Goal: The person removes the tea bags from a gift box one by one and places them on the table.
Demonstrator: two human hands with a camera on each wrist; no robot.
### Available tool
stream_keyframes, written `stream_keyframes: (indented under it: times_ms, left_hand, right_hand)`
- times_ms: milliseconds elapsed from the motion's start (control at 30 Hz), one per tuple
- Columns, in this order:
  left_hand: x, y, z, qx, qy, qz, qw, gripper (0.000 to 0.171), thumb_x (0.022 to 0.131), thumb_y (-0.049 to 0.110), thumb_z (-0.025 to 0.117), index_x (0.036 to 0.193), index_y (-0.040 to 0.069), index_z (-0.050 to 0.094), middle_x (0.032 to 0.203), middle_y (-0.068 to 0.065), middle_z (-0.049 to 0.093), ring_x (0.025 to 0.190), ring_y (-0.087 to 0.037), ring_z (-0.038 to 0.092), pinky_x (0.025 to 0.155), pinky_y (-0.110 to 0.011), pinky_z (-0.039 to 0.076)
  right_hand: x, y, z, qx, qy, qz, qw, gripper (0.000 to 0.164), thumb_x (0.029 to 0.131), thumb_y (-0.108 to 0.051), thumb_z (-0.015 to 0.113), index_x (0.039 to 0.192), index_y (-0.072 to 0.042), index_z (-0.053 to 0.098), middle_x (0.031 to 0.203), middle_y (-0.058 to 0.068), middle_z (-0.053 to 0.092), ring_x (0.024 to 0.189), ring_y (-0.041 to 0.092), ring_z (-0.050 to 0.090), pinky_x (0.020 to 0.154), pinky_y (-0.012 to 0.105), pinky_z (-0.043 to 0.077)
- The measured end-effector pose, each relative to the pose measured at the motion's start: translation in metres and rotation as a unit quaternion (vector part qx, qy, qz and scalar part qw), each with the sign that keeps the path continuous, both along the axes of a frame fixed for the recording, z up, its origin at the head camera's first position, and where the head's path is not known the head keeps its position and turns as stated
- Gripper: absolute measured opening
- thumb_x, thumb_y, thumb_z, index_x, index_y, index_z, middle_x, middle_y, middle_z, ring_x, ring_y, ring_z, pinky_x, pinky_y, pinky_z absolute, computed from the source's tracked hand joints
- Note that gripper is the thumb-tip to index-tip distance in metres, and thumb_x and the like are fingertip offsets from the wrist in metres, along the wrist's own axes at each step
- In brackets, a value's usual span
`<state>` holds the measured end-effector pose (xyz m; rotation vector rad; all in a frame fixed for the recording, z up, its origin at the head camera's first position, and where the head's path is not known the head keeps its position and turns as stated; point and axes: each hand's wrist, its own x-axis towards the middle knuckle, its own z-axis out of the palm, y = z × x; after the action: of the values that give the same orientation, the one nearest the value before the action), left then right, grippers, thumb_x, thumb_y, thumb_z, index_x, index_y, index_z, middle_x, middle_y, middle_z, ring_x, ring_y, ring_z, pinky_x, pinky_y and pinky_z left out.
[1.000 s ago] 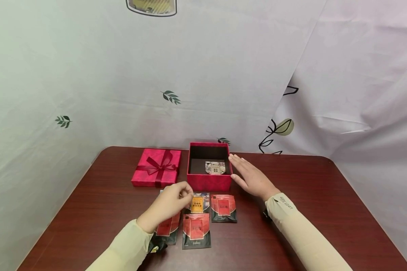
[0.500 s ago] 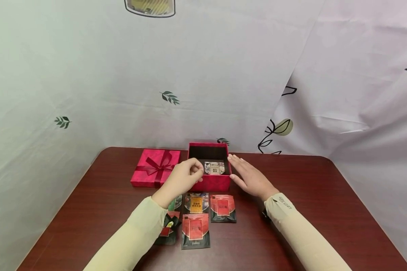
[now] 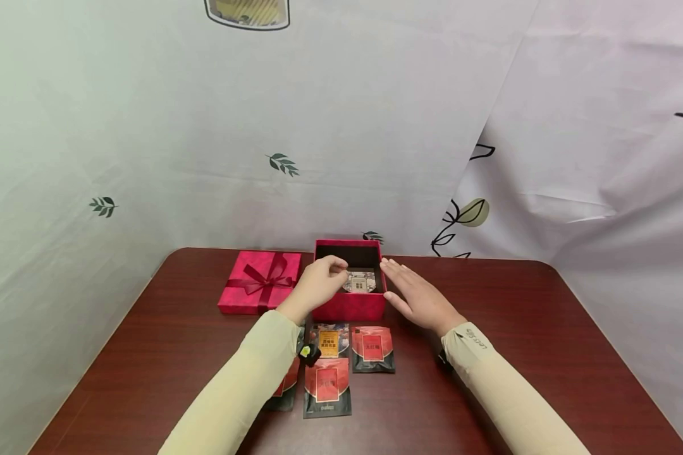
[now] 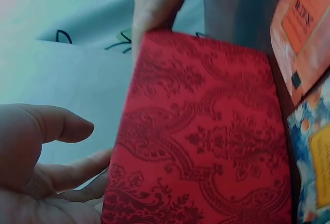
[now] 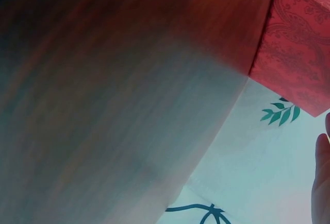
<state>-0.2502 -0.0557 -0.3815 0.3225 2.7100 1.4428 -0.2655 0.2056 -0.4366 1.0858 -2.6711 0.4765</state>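
My left hand (image 3: 317,281) is over the left side of an open red gift box (image 3: 350,308). In the left wrist view its thumb stands apart from the loosely bent fingers (image 4: 77,175), with nothing seen between them; the fingertips pass behind the box edge. My right hand (image 3: 420,297) lies straight-fingered along the box's right rim. Inside the box is a floral-printed sachet (image 3: 360,282) with a pale label, partly covered by my left hand. Before the box lie a blue floral sachet (image 3: 329,340) with an orange label and red-and-black sachets (image 3: 372,349), one half under my left sleeve.
The box's red lid (image 3: 260,282) with a dark red ribbon bow lies left of the box. All of it stands on a dark red wooden table (image 3: 518,341). A pale printed cloth (image 3: 341,126) hangs behind the table's back edge.
My left hand has gone from above the sachets at the left, forward and right, to over the box. My right hand has stayed at the box's right rim.
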Motion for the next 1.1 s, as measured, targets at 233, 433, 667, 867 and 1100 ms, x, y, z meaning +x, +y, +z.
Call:
stream_keyframes:
  times_ms: [233, 433, 667, 867, 1100]
  left_hand:
    - [-0.018, 0.004, -0.001, -0.02, -0.039, -0.024, 0.9987, 0.044, 0.102, 0.02, 0.054, 0.14, -0.002, 0.056, 0.133, -0.018, 0.062, 0.121, -0.031, 0.06, 0.101, -0.047, 0.049]
    - [-0.03, 0.011, -0.007, -0.013, -0.091, -0.03, 0.9954, 0.053, 0.102, 0.022, 0.053, 0.146, -0.006, 0.047, 0.147, -0.021, 0.052, 0.135, -0.035, 0.05, 0.108, -0.049, 0.044]
    - [-0.036, 0.018, -0.013, -0.022, -0.141, -0.018, 0.9897, 0.048, 0.103, 0.023, 0.051, 0.138, -0.01, 0.051, 0.14, -0.024, 0.052, 0.121, -0.034, 0.054, 0.1, -0.046, 0.046]
    - [-0.04, 0.021, -0.018, -0.019, -0.174, -0.014, 0.9845, 0.056, 0.104, 0.023, 0.05, 0.149, -0.008, 0.039, 0.15, -0.024, 0.043, 0.128, -0.035, 0.049, 0.103, -0.046, 0.043]
    - [-0.043, 0.023, -0.019, 0.009, -0.201, 0.004, 0.9795, 0.062, 0.104, 0.024, 0.05, 0.155, -0.005, 0.03, 0.16, -0.022, 0.032, 0.143, -0.037, 0.038, 0.114, -0.052, 0.037]
  right_hand:
    - [0.001, 0.0, 0.001, 0.0, -0.01, -0.005, 1.0, 0.063, 0.104, -0.032, 0.054, 0.157, -0.003, 0.035, 0.163, 0.011, 0.033, 0.151, 0.029, 0.028, 0.121, 0.047, 0.024]
    - [0.001, 0.0, 0.0, -0.002, -0.01, -0.005, 1.0, 0.063, 0.104, -0.032, 0.054, 0.157, -0.003, 0.035, 0.163, 0.011, 0.033, 0.151, 0.028, 0.027, 0.121, 0.049, 0.025]
    - [0.001, -0.002, 0.0, 0.004, -0.011, -0.007, 1.0, 0.063, 0.104, -0.033, 0.054, 0.157, -0.003, 0.035, 0.163, 0.01, 0.033, 0.151, 0.027, 0.027, 0.122, 0.046, 0.024]
    - [0.001, -0.002, 0.001, 0.002, -0.002, -0.005, 1.0, 0.063, 0.104, -0.032, 0.055, 0.157, -0.003, 0.035, 0.162, 0.012, 0.034, 0.151, 0.029, 0.029, 0.121, 0.046, 0.025]
    - [0.001, -0.001, 0.0, 0.002, -0.004, -0.007, 1.0, 0.063, 0.104, -0.032, 0.055, 0.156, -0.003, 0.036, 0.162, 0.011, 0.034, 0.151, 0.028, 0.029, 0.12, 0.049, 0.026]
